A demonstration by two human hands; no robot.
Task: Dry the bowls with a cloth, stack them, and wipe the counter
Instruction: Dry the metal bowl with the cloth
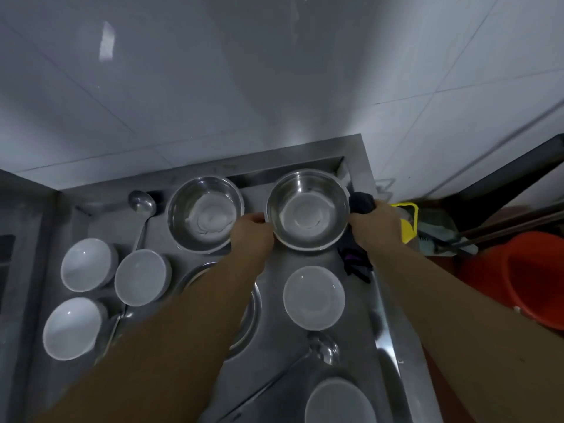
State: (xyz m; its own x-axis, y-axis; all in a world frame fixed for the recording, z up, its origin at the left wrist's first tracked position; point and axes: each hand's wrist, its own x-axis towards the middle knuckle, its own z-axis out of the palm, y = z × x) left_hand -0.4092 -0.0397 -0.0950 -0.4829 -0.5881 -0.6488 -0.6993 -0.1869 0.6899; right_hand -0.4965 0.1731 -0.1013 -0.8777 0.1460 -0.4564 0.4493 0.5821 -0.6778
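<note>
We see a shiny metal counter [308, 261] with white bowls [313, 297] on it. At the back sit two metal bowls; the right metal bowl [308, 209] is held on both sides. Our left hand [251, 232] pinches its rim. Our right hand [377, 222] grips a dark cloth [361, 202] against the other side.

A kitchen, plain and working: a stainless steel counter [308, 261] with a raised rim is set into a corner of white tiled wall [213, 87]. On it stand steel bowls [205, 212], several white bowls [314, 297] and two ladles [142, 206]. On the floor to the right sit an orange bucket [531, 279] and a yellow container [407, 221] among cleaning gear
</note>
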